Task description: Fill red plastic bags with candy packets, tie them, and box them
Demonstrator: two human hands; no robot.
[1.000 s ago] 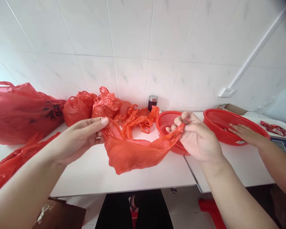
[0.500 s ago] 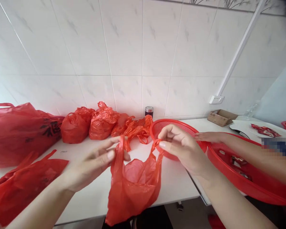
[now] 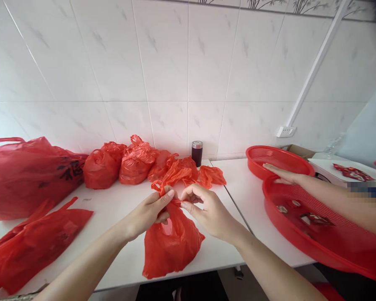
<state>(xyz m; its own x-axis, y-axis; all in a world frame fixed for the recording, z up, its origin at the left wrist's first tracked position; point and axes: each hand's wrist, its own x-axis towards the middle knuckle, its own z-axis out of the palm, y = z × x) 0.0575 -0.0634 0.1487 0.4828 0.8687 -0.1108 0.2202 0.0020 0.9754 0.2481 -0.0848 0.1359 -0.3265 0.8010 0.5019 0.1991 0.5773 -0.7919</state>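
A red plastic bag (image 3: 173, 248) stands near the front edge of the white table, its neck gathered between both hands. My left hand (image 3: 158, 205) pinches the bag's handles at the top, with a loop of plastic sticking up past the fingers. At the same height, my right hand (image 3: 203, 209) pinches a twisted strip of the bag just to the right. The two hands nearly touch. Whatever lies inside the bag is hidden by the red plastic.
Filled red bags (image 3: 102, 167) line the wall, beside a dark jar (image 3: 197, 153). A large printed bag (image 3: 34, 175) and a flat red bag (image 3: 47, 242) lie left. At right, a co-worker's hand (image 3: 280, 173) touches a red basket (image 3: 280, 161) above another basket (image 3: 296, 242) holding small packets.
My hands have come together and drawn the bag's spread handles into a gathered neck. The co-worker's hand and the smaller basket have shifted right and back.
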